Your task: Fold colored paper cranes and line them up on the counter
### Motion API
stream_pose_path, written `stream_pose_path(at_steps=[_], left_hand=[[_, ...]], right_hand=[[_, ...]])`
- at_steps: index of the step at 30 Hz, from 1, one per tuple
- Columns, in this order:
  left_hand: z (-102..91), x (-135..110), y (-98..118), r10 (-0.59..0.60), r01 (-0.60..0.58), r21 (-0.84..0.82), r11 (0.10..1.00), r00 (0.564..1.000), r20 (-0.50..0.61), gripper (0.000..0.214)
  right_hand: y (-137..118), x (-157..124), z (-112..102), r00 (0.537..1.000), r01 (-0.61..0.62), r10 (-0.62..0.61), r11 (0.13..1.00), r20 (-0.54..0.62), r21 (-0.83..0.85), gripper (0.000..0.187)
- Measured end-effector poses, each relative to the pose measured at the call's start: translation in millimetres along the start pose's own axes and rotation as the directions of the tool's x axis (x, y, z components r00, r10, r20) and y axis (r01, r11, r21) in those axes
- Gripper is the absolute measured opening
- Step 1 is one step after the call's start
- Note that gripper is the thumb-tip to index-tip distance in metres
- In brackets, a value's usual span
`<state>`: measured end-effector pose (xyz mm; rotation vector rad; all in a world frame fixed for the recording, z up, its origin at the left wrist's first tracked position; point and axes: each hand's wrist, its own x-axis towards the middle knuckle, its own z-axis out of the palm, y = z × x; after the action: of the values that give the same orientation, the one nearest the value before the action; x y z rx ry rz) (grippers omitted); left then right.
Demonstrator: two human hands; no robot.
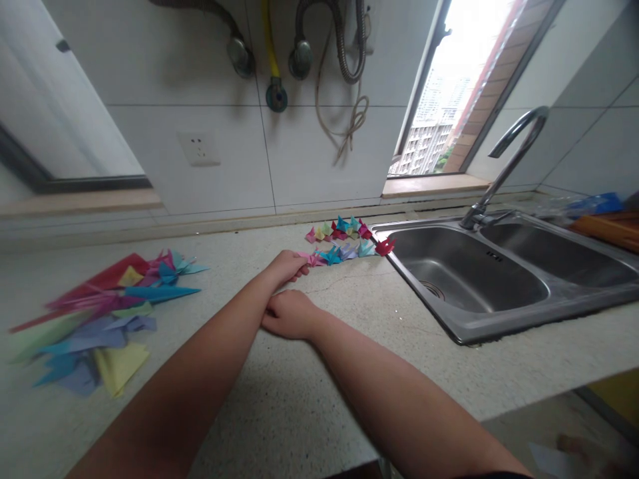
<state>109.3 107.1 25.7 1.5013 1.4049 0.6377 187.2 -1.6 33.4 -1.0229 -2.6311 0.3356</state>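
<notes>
My left hand (289,267) reaches out over the counter, its fingers closed on a pink origami crane (315,259) at the near left end of a row. Beside it in that row lie a blue crane (332,255), a lavender one (348,251), a pale aqua one (366,248) and a red one (386,247) at the sink's edge. Behind them runs a second row of small cranes (341,228). Against my left wrist, my right hand (292,314) rests curled on the counter; anything inside its fingers is hidden. A faint thread-like line crosses the counter near the cranes.
A loose pile of folded coloured paper (100,319) lies on the counter (279,399) at left. To the right is a double steel sink (469,279) with a faucet (514,146). Hoses and a socket (198,148) are on the tiled wall. A brown board (606,229) stands far right.
</notes>
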Motion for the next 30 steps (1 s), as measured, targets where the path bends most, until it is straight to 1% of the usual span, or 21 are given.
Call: stream_pose_path(at_steps=[14, 23, 30], left_hand=[[2.8, 4, -3, 0.091, -0.091, 0.078, 0.993, 0.996, 0.003, 0.033], [6.0, 9, -8, 0.137, -0.137, 0.124, 0.983, 0.990, 0.008, 0.034], [6.4, 13, -11, 0.153, -0.151, 0.138, 0.979, 0.988, -0.003, 0.030]], right_hand=[[3, -1, 1, 1.000, -0.004, 0.004, 1.000, -0.017, 0.013, 0.034], [3, -2, 1, 0.999, -0.006, 0.007, 1.000, -0.038, 0.031, 0.031], [3, -1, 1, 0.999, 0.001, 0.001, 0.999, -0.040, 0.042, 0.031]])
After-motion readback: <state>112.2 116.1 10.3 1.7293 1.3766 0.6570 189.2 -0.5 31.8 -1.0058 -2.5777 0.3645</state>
